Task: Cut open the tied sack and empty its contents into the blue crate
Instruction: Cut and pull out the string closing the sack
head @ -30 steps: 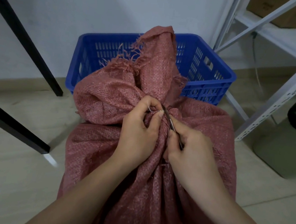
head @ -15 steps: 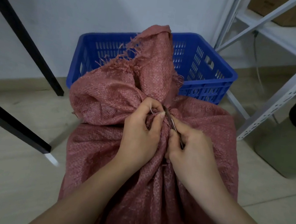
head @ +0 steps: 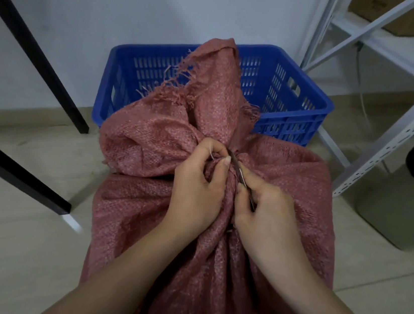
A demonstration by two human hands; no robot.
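I see the big red sack (head: 204,248) standing on the pale floor (head: 17,250), right in front of the blue crate (head: 295,94). Its neck is bunched up and tied, and the frayed top flops back over the crate's near edge. My left hand (head: 196,187) is closed tight on the bunched neck, and its thumb and first finger pinch a thin white string (head: 211,154) there. My right hand (head: 267,212) is closed around a small thin metal blade (head: 240,174). The blade's tip touches the neck just beside the string. A black table leg (head: 37,55) stands to the left. A white metal shelf (head: 389,120) and a dark bin (head: 404,206) are on the right.
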